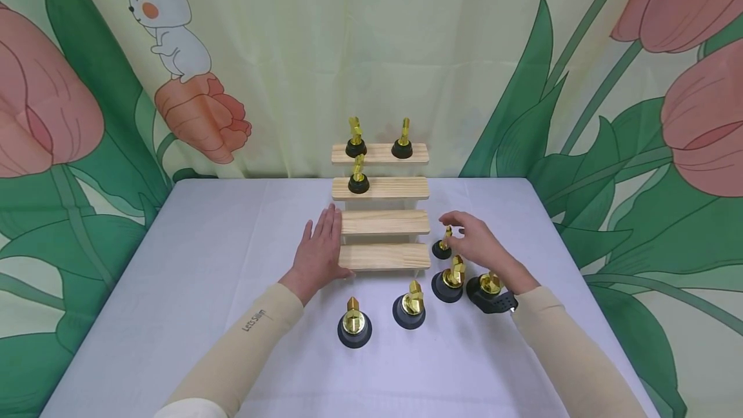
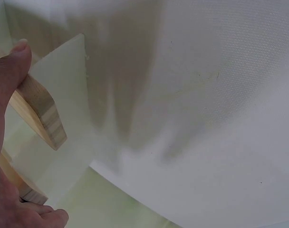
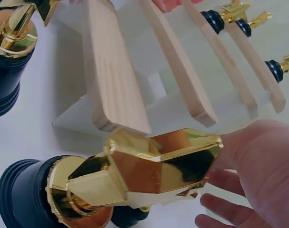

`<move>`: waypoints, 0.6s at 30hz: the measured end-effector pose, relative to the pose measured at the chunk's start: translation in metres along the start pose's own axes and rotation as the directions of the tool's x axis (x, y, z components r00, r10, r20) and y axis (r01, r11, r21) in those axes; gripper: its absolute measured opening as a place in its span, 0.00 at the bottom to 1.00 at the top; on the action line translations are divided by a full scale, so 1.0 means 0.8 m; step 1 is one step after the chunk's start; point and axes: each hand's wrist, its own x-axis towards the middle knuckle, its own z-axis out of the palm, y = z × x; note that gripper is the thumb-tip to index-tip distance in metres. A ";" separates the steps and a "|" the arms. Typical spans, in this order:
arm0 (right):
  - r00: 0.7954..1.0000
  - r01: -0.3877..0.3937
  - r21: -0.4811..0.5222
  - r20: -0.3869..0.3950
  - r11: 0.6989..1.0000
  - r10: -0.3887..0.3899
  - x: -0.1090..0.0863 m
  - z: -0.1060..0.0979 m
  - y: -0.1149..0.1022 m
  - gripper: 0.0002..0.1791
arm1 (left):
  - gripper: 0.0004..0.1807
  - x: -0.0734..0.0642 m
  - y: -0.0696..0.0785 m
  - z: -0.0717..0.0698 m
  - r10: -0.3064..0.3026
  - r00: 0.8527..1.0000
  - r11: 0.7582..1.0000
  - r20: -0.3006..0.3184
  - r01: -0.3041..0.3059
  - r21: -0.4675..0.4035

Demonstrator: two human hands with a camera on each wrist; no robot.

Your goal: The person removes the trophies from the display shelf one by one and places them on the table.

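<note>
A wooden tiered display stand [image 1: 385,257] is in the middle of the table. My left hand [image 1: 318,247] rests along its left side, fingers straight, the thumb by the lowest board [image 2: 54,118]. At the stand's right side, my right hand [image 1: 478,242] has thumb and fingers around the gold top of a small trophy [image 1: 442,250] with a black base. In the right wrist view, a larger trophy [image 3: 163,161] hides the thumb and most of that small one. Three small trophies occupy the upper boards: two at the top [image 1: 402,149] and one below [image 1: 358,184].
Larger gold trophies stand before the stand: one at front left [image 1: 354,328], one at its right [image 1: 409,311] and one near my right hand [image 1: 448,286]. Another [image 1: 490,284] is partly under my right wrist. A white cloth covers the table [image 1: 232,244]; a printed curtain [image 1: 278,50] hangs behind.
</note>
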 end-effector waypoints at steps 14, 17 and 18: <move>0.990 0.053 0.045 -0.131 0.998 -0.047 -0.001 -0.029 -0.021 0.21 | 0.76 -0.002 0.000 -0.001 -0.003 1.000 1.000 -0.003 0.003 0.008; 0.985 0.081 0.057 -0.158 0.995 -0.071 -0.002 -0.033 -0.029 0.21 | 0.76 -0.001 0.000 0.000 0.001 1.000 1.000 -0.012 -0.001 0.008; 0.983 0.093 0.060 -0.166 0.994 -0.082 -0.002 -0.035 -0.032 0.21 | 0.76 -0.001 0.000 0.000 0.001 1.000 1.000 -0.011 -0.001 0.008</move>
